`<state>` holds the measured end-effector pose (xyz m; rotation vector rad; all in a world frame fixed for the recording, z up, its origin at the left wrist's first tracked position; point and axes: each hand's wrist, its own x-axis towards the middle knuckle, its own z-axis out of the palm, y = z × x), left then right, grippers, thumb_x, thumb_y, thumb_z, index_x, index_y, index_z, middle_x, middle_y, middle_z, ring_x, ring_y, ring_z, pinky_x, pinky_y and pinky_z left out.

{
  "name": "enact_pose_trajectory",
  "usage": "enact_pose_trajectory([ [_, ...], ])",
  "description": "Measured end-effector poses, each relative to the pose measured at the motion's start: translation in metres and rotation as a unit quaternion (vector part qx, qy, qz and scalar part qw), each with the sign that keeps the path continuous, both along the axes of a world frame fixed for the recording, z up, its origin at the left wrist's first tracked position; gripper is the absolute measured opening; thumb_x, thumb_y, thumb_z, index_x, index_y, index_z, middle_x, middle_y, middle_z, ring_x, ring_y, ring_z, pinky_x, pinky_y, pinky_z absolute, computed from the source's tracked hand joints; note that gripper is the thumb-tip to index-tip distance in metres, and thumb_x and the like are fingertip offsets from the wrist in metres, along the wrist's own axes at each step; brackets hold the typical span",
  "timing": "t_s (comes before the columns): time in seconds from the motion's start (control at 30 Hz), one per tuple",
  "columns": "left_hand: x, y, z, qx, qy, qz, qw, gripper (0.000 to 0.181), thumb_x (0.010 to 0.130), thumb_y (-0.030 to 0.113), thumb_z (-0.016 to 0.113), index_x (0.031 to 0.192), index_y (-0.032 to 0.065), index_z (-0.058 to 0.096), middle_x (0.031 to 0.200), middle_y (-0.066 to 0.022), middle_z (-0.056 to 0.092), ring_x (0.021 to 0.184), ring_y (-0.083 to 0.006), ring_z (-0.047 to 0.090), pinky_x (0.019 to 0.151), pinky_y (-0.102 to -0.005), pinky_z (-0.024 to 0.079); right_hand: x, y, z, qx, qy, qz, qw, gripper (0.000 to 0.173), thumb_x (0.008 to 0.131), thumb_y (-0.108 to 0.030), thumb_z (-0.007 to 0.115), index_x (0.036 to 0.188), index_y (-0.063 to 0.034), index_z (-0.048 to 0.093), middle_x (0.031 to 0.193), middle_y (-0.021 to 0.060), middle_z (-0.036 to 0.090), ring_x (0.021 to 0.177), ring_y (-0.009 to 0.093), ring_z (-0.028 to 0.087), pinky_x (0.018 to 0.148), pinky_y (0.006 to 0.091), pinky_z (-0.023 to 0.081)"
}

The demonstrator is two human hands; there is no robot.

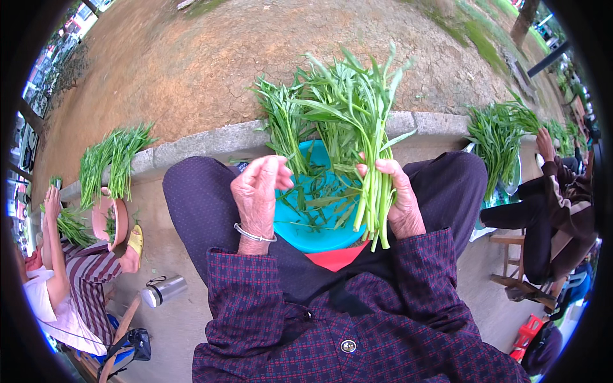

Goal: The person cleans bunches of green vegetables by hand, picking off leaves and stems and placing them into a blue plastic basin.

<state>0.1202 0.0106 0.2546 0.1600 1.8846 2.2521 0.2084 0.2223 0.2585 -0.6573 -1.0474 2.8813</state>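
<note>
My right hand (402,196) grips a bunch of leafy green stems (371,182) that looks like water spinach. Its cut ends point down towards me and its narrow leaves fan out away from me. My left hand (261,191), a silver bangle at its wrist, hovers over the left side of a turquoise plastic basin (292,234). The fingers of that hand are curled and partly hidden, with nothing plainly visible in them. Loose leaves (316,206) lie inside the basin, which sits between my knees. More bunched greens (285,110) rest across its far rim and the kerb.
A stone kerb (210,141) runs behind the basin, with bare earth beyond. At left, a person (52,282) sits near a pink basin (103,220) and greens (112,163); a metal flask (165,291) lies nearby. At right, another seated person (565,206) handles greens (498,139).
</note>
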Motion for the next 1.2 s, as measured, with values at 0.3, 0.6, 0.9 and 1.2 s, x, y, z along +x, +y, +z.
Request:
enact_pose_trajectory([
  [0.3,0.031,0.02,0.011,0.017,-0.098,-0.199,0.975,0.021,0.088,0.017,0.059,0.086,-0.0033,0.063,0.068,-0.0069,0.061,0.052,-0.0092,0.052,0.05,-0.0204,0.042,0.0,0.004,0.002,0.067,0.003,0.02,0.998,0.038,0.076,-0.019,0.065,0.106,0.004,0.057,0.085,0.0096,0.064,0.072,0.015,0.061,0.068,0.0266,0.05],
  [0.6,0.028,0.028,0.0,0.022,-0.076,-0.111,0.991,0.02,0.085,0.015,0.063,0.093,-0.0029,0.063,0.075,-0.005,0.062,0.059,-0.0081,0.054,0.051,-0.0204,0.044,-0.004,-0.017,-0.004,0.348,-0.017,0.144,0.926,0.023,0.074,-0.008,0.071,0.095,-0.0021,0.064,0.082,-0.0004,0.064,0.071,0.006,0.058,0.065,0.0228,0.047],
  [0.9,0.023,0.016,-0.031,0.172,-0.29,-0.115,0.934,0.015,0.086,0.015,0.061,0.094,0.0016,0.058,0.082,-0.0082,0.063,0.071,-0.0178,0.063,0.065,-0.0291,0.053,-0.005,-0.03,-0.007,0.338,-0.009,0.162,0.927,0.022,0.076,-0.012,0.069,0.095,-0.0012,0.064,0.083,0.0015,0.066,0.073,0.007,0.059,0.067,0.0231,0.048],
  [1.2,0.031,0.028,-0.029,-0.051,-0.062,-0.047,0.996,0.021,0.082,0.02,0.069,0.072,0.0037,0.059,0.064,0.0032,0.058,0.054,-0.003,0.051,0.045,-0.018,0.037,-0.008,-0.032,-0.023,0.282,-0.036,0.083,0.955,0.022,0.076,-0.016,0.068,0.092,-0.0012,0.065,0.08,0.0012,0.064,0.068,0.007,0.058,0.063,0.0233,0.047],
])
